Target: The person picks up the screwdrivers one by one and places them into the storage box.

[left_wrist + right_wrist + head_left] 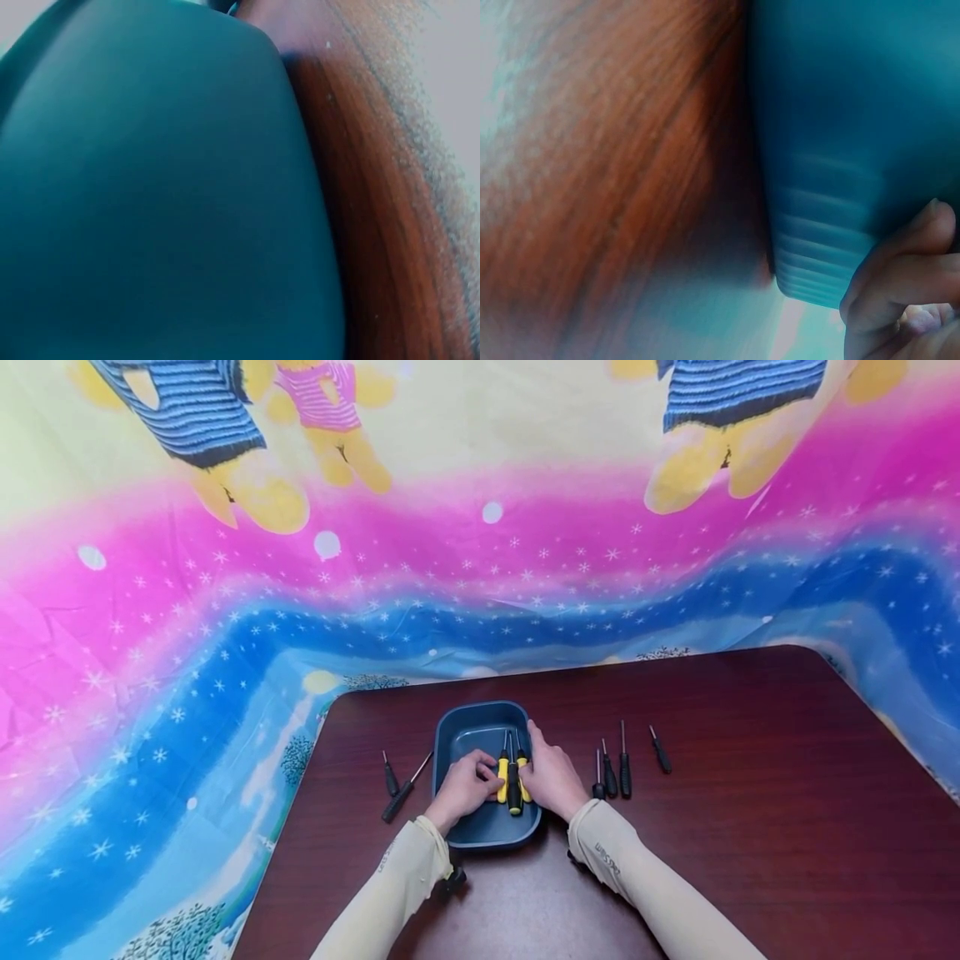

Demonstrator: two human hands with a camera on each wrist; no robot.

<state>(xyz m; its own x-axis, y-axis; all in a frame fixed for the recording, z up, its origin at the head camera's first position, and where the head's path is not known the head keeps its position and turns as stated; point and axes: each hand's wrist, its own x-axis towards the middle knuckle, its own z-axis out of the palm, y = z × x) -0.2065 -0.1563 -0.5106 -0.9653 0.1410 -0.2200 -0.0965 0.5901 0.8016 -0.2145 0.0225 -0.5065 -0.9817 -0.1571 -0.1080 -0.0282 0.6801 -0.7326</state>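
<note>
A dark blue tray (487, 837) lies on the table with three yellow-and-black screwdrivers inside, side by side, shafts pointing away. The middle screwdriver (513, 789) lies between the left screwdriver (502, 768) and the right screwdriver (522, 764), which is partly hidden by a hand. Reaching in over the left rim, my left hand (467, 787) pinches the left screwdriver's yellow handle with curled fingertips. My right hand (555, 775) grips the tray's right wall, thumb inside by the right screwdriver. Its curled fingers (900, 289) show against the tray's outer wall (817, 150) in the right wrist view.
Two black screwdrivers, a short one (391, 777) and a longer one (401, 802), lie left of the tray. To the right are several more, among them a black screwdriver (625, 772) and one farther out (660, 756). A patterned cloth (450, 568) hangs behind the table (750, 818).
</note>
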